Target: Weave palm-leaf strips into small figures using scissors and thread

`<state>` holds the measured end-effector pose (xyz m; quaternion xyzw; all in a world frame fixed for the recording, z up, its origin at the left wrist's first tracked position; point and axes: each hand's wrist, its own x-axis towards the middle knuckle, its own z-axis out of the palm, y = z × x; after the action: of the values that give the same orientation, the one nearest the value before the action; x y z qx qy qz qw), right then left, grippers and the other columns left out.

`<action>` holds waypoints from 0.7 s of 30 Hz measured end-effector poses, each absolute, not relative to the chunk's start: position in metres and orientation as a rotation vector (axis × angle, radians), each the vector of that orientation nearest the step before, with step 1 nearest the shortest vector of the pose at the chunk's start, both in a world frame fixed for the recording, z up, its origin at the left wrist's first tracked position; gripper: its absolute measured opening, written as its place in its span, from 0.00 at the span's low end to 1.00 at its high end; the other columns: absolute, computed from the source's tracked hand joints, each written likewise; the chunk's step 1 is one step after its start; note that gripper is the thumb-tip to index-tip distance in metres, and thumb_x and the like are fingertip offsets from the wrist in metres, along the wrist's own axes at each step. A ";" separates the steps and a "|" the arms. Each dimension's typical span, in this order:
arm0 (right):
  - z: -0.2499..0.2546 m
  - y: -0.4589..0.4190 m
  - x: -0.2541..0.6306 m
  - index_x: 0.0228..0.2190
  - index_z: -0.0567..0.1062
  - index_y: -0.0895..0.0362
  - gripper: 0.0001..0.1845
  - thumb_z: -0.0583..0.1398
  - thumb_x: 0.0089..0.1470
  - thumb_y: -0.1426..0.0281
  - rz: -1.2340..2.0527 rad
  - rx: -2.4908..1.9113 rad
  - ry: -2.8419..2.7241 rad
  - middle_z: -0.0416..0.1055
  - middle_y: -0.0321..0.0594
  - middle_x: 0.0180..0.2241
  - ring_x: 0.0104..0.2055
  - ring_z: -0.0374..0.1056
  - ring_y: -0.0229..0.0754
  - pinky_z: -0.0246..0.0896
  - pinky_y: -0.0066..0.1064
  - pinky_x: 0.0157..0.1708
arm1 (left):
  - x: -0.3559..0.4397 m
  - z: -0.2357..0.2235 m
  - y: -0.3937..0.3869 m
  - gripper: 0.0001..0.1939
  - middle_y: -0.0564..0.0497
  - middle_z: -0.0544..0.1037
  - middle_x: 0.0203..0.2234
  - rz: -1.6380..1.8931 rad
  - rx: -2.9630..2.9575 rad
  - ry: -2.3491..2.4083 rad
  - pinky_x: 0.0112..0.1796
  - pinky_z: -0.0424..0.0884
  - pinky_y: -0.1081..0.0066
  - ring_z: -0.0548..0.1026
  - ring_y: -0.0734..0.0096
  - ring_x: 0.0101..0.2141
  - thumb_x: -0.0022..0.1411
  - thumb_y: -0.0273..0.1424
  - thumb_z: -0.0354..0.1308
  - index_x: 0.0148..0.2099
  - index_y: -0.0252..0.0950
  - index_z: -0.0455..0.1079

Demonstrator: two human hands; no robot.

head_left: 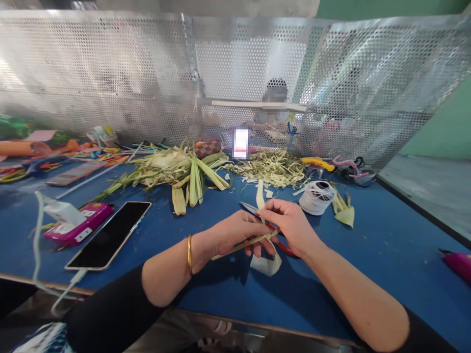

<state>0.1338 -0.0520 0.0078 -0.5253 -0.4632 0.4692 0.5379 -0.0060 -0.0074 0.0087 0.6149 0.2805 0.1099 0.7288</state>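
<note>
My left hand (239, 230), with a gold bangle at the wrist, is closed round a thin pale corn husk strip (235, 249). My right hand (289, 223) pinches husk just beside it, thumb and fingers almost touching those of the left. A pale husk end (260, 197) sticks up above the fingers, and a wider husk flap (267, 264) hangs below them. Under the hands lie red-handled scissors (248, 208), their blade pointing left and partly covered. To the right of my right hand stands a spool of white string (316, 197).
Behind are a heap of corn husks (165, 166) and a pile of husk shreds (274, 167). At left lie a black-screened phone (110, 236) with its cable and a magenta power strip (79, 224). A perforated metal screen (147, 73) closes the blue table's (206, 294) back; people sit beyond.
</note>
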 end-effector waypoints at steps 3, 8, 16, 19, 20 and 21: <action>0.004 -0.051 0.133 0.18 0.70 0.57 0.16 0.67 0.38 0.58 0.973 -1.268 -1.127 0.62 0.30 0.16 0.19 0.54 0.31 0.49 0.25 0.17 | -0.007 0.006 -0.006 0.13 0.46 0.80 0.25 0.227 1.371 0.591 0.18 0.64 0.79 0.71 0.78 0.17 0.55 0.36 0.58 0.32 0.31 0.78; -0.002 -0.046 0.139 0.20 0.72 0.57 0.14 0.62 0.46 0.60 0.779 -1.370 -1.292 0.66 0.33 0.20 0.23 0.59 0.36 0.55 0.29 0.25 | -0.006 0.004 -0.006 0.13 0.46 0.80 0.25 0.178 1.361 0.615 0.19 0.63 0.79 0.71 0.78 0.18 0.54 0.37 0.61 0.31 0.31 0.78; 0.012 -0.057 0.150 0.40 0.74 0.54 0.11 0.53 0.59 0.73 -0.286 -1.110 -2.036 0.73 0.42 0.33 0.35 0.68 0.42 0.60 0.36 0.38 | -0.008 0.012 0.001 0.08 0.47 0.79 0.26 0.577 0.998 0.642 0.30 0.70 0.75 0.75 0.74 0.26 0.48 0.31 0.65 0.30 0.30 0.76; 0.009 -0.061 0.140 0.45 0.73 0.58 0.15 0.51 0.59 0.77 -0.544 -0.986 -2.374 0.73 0.44 0.32 0.36 0.67 0.44 0.58 0.38 0.39 | -0.010 0.017 0.003 0.08 0.50 0.77 0.24 0.669 0.958 0.611 0.27 0.66 0.79 0.72 0.78 0.25 0.42 0.26 0.67 0.29 0.29 0.76; 0.007 -0.061 0.137 0.45 0.73 0.60 0.16 0.51 0.59 0.77 -0.612 -0.994 -2.418 0.73 0.44 0.32 0.36 0.66 0.44 0.57 0.38 0.40 | -0.010 0.018 0.003 0.08 0.50 0.77 0.23 0.669 0.959 0.602 0.26 0.65 0.80 0.72 0.78 0.25 0.41 0.26 0.68 0.29 0.29 0.76; 0.004 -0.060 0.135 0.44 0.74 0.61 0.16 0.50 0.59 0.78 -0.671 -1.011 -2.438 0.72 0.44 0.31 0.36 0.66 0.45 0.57 0.38 0.40 | -0.010 0.019 0.003 0.09 0.49 0.77 0.23 0.666 0.960 0.601 0.27 0.65 0.80 0.72 0.78 0.25 0.41 0.26 0.69 0.28 0.29 0.76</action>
<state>0.1353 -0.0603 0.0039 -0.3633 -0.8757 -0.2410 0.2075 -0.0102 0.0027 0.0186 0.4462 0.2794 0.3095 0.7919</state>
